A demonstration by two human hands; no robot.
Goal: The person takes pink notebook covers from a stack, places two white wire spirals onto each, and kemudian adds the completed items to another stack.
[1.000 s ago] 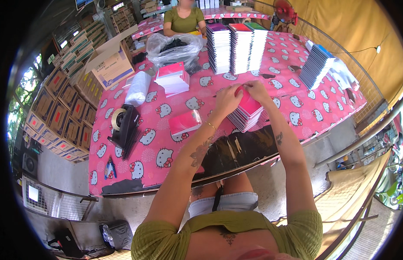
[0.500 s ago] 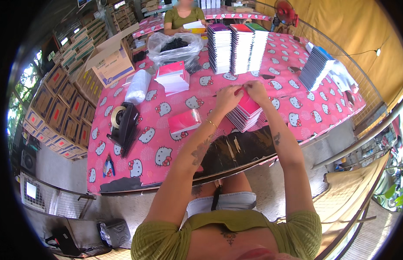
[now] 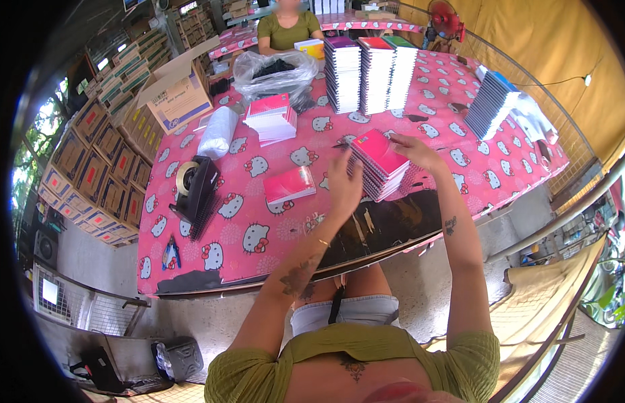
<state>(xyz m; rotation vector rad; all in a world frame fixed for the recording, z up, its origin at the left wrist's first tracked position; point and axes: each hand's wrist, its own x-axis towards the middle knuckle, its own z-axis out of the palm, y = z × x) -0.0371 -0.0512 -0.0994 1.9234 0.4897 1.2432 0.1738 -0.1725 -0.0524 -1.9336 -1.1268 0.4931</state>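
One ragged, blackish patch (image 3: 393, 225) breaks the pink table cover (image 3: 305, 138) along its near edge; elsewhere the sheet looks smooth, printed with white cartoon cat heads. Blue-handled pliers (image 3: 171, 255) and a black tape dispenser (image 3: 199, 188) sit off to the left, perhaps to leave room yet be within reach. Beyond the patch stands a squat stack of pink spiral notebooks (image 3: 379, 153), ridged coils showing along its near left side, covers smooth and flat. The left hand (image 3: 346, 185) is beside that coiled side, loosely spread and grasping nothing; whether its fingertips brush the coils cannot be told. The right hand (image 3: 420, 154) reaches to the far right corner of the top cover, seemingly to steady it; whether it pinches anything is unclear. Left of the stack lies a low pile of glossy pink booklets (image 3: 290, 183), and farther back a taller pile of page blocks (image 3: 271, 124), its white layers unevenly fanned. A whitish plastic roll (image 3: 218, 133) lies near an open cardboard box (image 3: 179, 104). Next come a crinkled, see-through bag (image 3: 258, 84) of tangled black pieces and tall columns of spiral notebooks (image 3: 342, 80), probably squared up so they balance. Behind the bag is a co-worker (image 3: 285, 33).
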